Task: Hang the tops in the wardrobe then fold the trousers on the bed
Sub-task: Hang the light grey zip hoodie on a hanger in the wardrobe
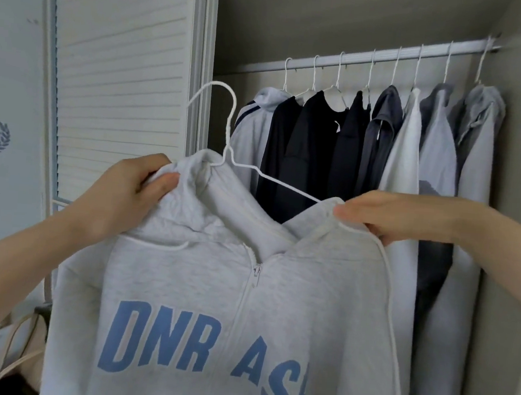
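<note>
Both hands hold a light grey hoodie [212,303] up at six o'clock: the left hand [127,192] grips its hood, the right hand [387,214] pinches its shoulder over a white hanger [227,131]. At two o'clock, hung tops [351,148] crowd the rail [375,57]; a slatted door [120,59] stands at ten.

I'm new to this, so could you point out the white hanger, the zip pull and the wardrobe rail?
white hanger [214,83]: head view, top of its hook.
zip pull [256,273]: head view, its metal tab.
wardrobe rail [385,57]: head view, bare stretch between hooks.
</note>
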The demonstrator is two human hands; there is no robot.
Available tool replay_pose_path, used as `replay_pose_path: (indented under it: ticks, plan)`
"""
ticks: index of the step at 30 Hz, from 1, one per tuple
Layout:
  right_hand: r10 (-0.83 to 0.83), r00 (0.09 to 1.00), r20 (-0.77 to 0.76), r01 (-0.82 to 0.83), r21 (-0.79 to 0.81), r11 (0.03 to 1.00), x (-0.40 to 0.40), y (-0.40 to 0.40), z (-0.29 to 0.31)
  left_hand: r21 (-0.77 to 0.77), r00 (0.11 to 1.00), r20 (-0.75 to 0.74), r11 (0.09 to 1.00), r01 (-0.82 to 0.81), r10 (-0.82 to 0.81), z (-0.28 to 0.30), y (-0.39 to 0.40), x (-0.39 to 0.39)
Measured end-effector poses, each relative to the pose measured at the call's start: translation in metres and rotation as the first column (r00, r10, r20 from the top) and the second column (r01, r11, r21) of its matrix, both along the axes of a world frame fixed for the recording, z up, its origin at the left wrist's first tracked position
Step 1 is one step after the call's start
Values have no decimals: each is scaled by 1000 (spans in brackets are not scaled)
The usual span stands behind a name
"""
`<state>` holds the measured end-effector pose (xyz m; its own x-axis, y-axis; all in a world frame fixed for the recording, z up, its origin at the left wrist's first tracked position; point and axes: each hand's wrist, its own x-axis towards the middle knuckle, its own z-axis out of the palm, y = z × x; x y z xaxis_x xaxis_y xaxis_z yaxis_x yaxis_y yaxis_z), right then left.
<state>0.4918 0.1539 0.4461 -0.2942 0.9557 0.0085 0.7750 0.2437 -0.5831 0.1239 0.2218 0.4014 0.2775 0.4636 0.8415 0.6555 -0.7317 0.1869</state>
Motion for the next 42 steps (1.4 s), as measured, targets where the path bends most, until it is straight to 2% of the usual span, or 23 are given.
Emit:
replay_pose_path:
  ticks: [2, 4, 8, 11, 14, 16, 19, 23, 25, 27, 29, 30, 33, 35, 38, 40, 42]
  plan:
    - [-81, 996, 29, 71, 260, 963, -17, 7, -13, -19, 1000, -3, 1000, 2, -2, -2, 1, 6]
    - [-51, 997, -56, 70, 440, 895, -33, 13, -24, -20, 999, -42, 1000, 11, -12, -2, 1, 16]
    - [93, 981, -171, 27, 590, 807, -54, 19, -30, 36, 988, -156, 999, 6, 0, 7, -2, 36]
    - [110, 974, -196, 37, 625, 780, -44, 20, -33, -84, 988, -156, 996, 7, -20, 17, -4, 29]
    - [121, 988, -93, -33, 644, 764, -26, 18, -36, -218, 983, -178, 972, -83, 44, 26, -1, 5]
    - [127, 992, -4, -101, 586, 804, -22, 15, -34, -277, 984, -174, 958, -80, 32, 31, -3, -3]
    - [155, 984, 91, -180, 494, 850, -21, 9, -30, -418, 997, -71, 909, -9, -22, 48, -3, -7]
    - [241, 962, 124, -271, 411, 870, -24, -3, -23, -521, 992, -126, 853, -43, -26, 58, 2, -9]
    - [227, 973, 50, -223, 477, 850, -26, -7, -18, -515, 983, -182, 854, -78, -20, 56, 5, 3]
    - [148, 986, -81, -68, 613, 787, -23, -3, -14, -518, 982, -154, 855, 12, -107, 48, 1, 20]
    - [86, 982, -167, 49, 670, 741, -18, 5, -11, -612, 969, -50, 774, 161, -241, 39, -5, 30]
    - [62, 980, -188, 84, 677, 731, -14, 9, -11, -651, 955, -47, 734, 194, -293, 35, -6, 32]
    - [25, 989, -147, 81, 674, 735, -7, 10, -10, -641, 927, -124, 742, 197, -353, 28, -8, 33]
    - [25, 997, -69, 27, 656, 754, -7, 7, -10, -647, 945, -195, 758, 77, -262, 31, -4, 30]
    - [33, 998, -52, 6, 615, 788, -6, 9, -14, -691, 946, -312, 704, -164, -86, 37, -6, 30]
    - [9, 997, -82, 44, 619, 784, -8, 11, -16, -638, 956, -280, 761, -119, -85, 36, -6, 35]
    - [-8, 992, -127, 89, 646, 758, -13, 13, -17, -490, 977, -204, 871, -41, -69, 26, 0, 42]
